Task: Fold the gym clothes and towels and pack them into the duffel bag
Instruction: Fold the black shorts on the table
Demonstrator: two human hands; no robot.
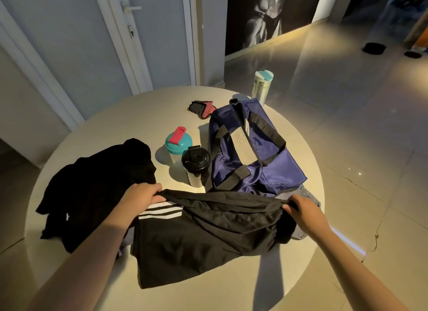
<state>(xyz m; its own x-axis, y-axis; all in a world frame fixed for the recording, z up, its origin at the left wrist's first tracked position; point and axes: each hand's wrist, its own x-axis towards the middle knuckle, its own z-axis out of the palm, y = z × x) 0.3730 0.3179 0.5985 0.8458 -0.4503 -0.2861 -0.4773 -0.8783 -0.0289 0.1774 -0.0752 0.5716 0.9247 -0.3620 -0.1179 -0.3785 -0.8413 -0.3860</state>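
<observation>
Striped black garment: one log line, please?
black white-striped cloth garment | left hand grips | right hand grips | blue fabric duffel bag behind

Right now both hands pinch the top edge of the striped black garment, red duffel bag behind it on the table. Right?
Wrong on colour: the duffel bag is navy blue, not red; the head view shows it. The rest holds: left hand and right hand each pinch the top edge of the striped black garment.

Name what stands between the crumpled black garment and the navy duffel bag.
Head view: a teal-lidded plastic shaker bottle and a black-lidded plastic shaker bottle.
</observation>
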